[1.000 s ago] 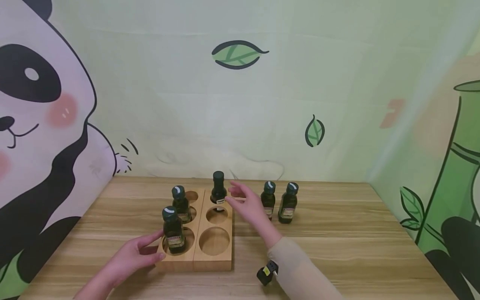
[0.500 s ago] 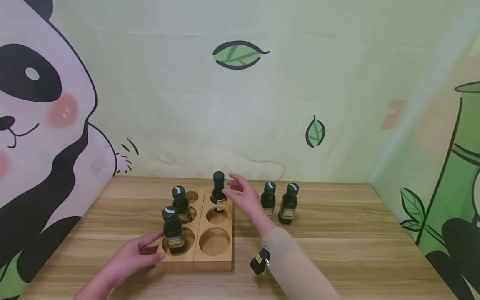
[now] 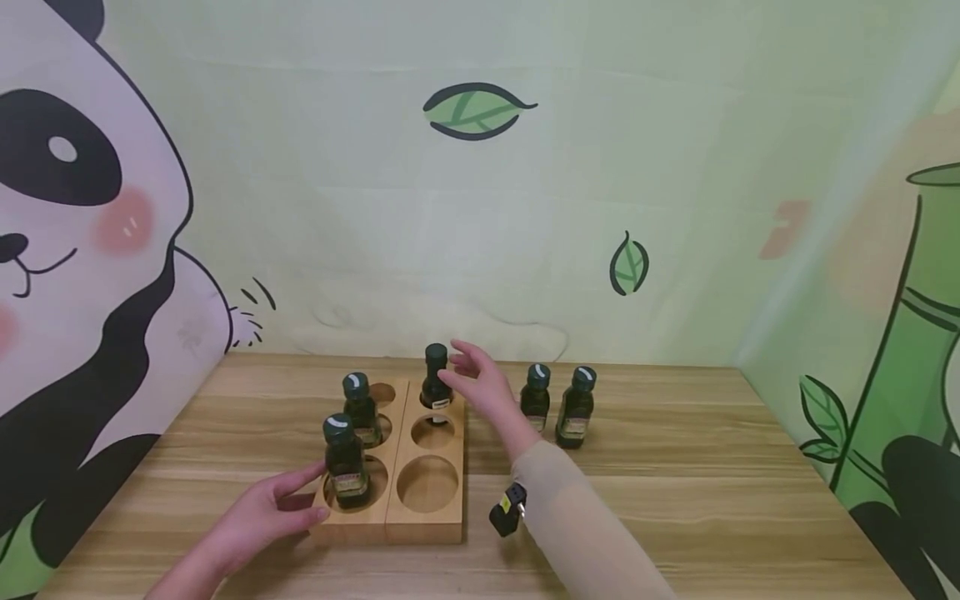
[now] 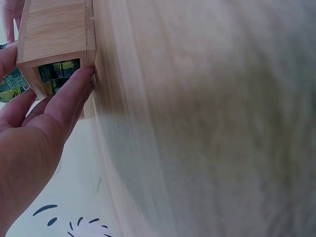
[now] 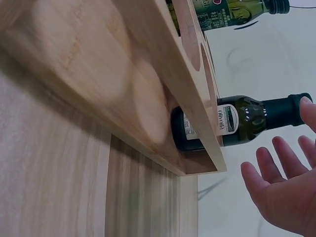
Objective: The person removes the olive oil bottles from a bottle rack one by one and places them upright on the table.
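Spanning the whole lower part of the head view, the wooden counter (image 3: pixel 675 467) carries everything, its grain running left to right under a wall painted with a panda and leaves. Next in size is the bamboo rack (image 3: pixel 420 521), a pale block made of two joined halves with round wells in two rows, its long axis running away from the person toward the wall. The left hand (image 3: pixel 258 517) rests against the rack's near left corner, fingers nearly straight and pressed flat on the wood, gripping nothing. The right hand (image 3: pixel 483 387) hovers over the rack's far right end with its grip spread wide and empty, the fingertips just beside the cap of the far bottle (image 3: pixel 435 382), though whether they touch it cannot be told. That bottle stands upright in the far well of the right row, long axis vertical, cap pointing up; it is small, of dark green glass with a black screw cap, a narrow neck and a pale label, its base sunk below the rack's top face. Two similar bottles (image 3: pixel 346 461) stand upright in the left row. Two loose bottles (image 3: pixel 575 408) stand side by side on the counter, just right of the rack.
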`<move>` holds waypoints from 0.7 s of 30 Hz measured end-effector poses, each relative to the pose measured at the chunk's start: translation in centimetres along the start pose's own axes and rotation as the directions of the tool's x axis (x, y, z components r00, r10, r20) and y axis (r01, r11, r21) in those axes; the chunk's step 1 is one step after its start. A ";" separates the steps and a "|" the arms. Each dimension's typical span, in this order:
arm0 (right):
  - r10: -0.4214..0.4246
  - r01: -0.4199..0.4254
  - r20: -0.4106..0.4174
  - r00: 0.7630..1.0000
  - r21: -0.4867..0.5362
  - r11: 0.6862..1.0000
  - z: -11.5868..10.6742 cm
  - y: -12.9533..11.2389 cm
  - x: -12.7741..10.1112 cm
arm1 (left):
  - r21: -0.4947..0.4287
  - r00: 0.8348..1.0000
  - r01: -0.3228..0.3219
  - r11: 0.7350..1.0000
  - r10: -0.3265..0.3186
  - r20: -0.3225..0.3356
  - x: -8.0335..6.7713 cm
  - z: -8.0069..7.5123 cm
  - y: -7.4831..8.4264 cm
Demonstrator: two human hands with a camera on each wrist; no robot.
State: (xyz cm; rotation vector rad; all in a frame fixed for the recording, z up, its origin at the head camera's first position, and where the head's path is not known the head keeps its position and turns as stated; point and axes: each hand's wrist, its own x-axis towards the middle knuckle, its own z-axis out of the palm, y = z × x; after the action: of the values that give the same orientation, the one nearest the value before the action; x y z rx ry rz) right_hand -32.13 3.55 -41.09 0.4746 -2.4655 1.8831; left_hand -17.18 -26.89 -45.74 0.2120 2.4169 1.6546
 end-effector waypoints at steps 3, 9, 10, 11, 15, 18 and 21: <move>-0.004 0.004 0.013 1.000 -0.009 1.000 0.3 -0.1 0.1 | -0.006 1.000 -0.003 1.000 0.003 0.003 0.0 0.0 0.0; -0.003 0.004 0.028 1.000 -0.038 0.999 0.8 -0.8 0.0 | -0.025 1.000 -0.012 1.000 0.013 0.010 0.0 0.1 0.1; -0.005 0.006 0.031 1.000 -0.040 0.999 0.9 -0.9 0.0 | -0.025 1.000 -0.012 1.000 0.013 0.011 0.0 0.1 0.1; -0.008 0.009 0.033 0.999 -0.042 0.999 1.0 -0.9 0.1 | -0.023 1.000 -0.013 1.000 0.013 0.010 0.0 0.1 0.1; -0.018 0.018 0.040 0.999 -0.023 1.000 1.2 -0.8 0.3 | -0.020 1.000 -0.019 1.000 0.020 0.009 0.0 0.0 -0.1; -0.023 0.023 0.037 0.999 0.001 1.000 1.4 -0.6 0.5 | -0.018 1.000 -0.020 1.000 0.020 0.007 0.1 0.0 -0.2; -0.025 0.025 0.018 1.000 0.019 1.000 1.6 -0.7 0.5 | -0.013 1.000 -0.020 1.000 0.020 0.003 0.1 0.0 -0.3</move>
State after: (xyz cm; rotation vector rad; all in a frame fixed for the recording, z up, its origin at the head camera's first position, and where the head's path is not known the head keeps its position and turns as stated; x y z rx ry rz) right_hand -32.14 1.75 -40.80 0.5231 -2.4435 1.9028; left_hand -17.29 -26.94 -46.00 0.2373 2.4086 1.6760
